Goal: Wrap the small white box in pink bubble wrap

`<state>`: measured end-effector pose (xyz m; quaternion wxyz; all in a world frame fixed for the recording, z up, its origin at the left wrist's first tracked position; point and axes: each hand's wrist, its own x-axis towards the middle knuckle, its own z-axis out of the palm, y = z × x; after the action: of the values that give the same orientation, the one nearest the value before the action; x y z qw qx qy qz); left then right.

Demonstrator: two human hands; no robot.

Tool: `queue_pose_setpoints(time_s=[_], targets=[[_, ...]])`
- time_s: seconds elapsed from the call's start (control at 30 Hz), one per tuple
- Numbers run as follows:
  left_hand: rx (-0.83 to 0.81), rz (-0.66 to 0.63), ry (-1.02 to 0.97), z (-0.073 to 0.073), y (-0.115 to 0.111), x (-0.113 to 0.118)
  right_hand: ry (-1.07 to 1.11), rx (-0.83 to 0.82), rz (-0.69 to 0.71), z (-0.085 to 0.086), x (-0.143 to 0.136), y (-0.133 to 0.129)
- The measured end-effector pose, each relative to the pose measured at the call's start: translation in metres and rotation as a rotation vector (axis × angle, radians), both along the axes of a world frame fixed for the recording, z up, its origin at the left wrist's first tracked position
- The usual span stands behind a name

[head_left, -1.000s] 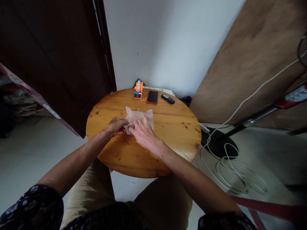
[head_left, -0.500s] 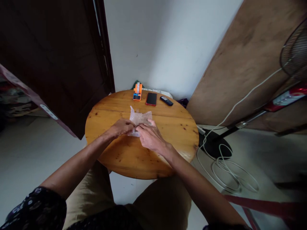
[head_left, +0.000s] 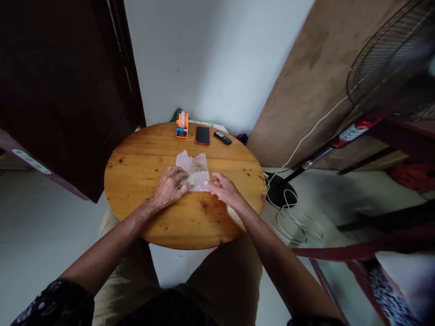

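Observation:
A piece of clear bubble wrap (head_left: 197,171) lies on the round wooden table (head_left: 190,217), its lower part looking folded over. My left hand (head_left: 170,184) rests at its left side, fingers bent and apart over the edge. At the lower right corner, my right hand (head_left: 223,188) has its fingers apart, with fingertips at the wrap's edge. Whether anything lies inside the wrap is not clear.
Along the table's far side are an orange and blue tape dispenser (head_left: 182,125), a red-edged phone (head_left: 202,135) and a dark mobile phone (head_left: 223,137). A standing fan (head_left: 384,68) and coiled white cable (head_left: 299,226) are on the right.
My hands have moved apart, and both have opened from their hold on the wrap. The wrap now lies flatter. The whole view has shifted, showing more of the fan.

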<state>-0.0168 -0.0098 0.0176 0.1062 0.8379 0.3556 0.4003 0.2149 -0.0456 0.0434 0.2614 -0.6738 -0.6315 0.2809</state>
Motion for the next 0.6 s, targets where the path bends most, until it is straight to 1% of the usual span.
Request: queue_pose_setpoints(time_s=[0.1, 0.2, 0.4, 0.53, 0.6], targets=[[0.042, -0.001, -0.015, -0.005, -0.001, 0.001, -0.011, 0.007, -0.046, -0.004, -0.010, 0.010], [0.073, 0.000, -0.003, -0.004, -0.002, 0.001, 0.014, 0.034, -0.100, -0.010, -0.013, 0.017], [0.081, 0.011, 0.040, -0.001, -0.002, 0.001, 0.274, 0.184, -0.097, -0.026, -0.018, 0.018], [0.074, 0.027, 0.090, 0.002, -0.003, 0.001, 0.418, 0.271, -0.095, -0.025, -0.026, 0.017], [0.072, 0.037, 0.113, 0.003, -0.003, 0.001, 0.479, 0.287, -0.086, -0.022, -0.031, 0.018]])
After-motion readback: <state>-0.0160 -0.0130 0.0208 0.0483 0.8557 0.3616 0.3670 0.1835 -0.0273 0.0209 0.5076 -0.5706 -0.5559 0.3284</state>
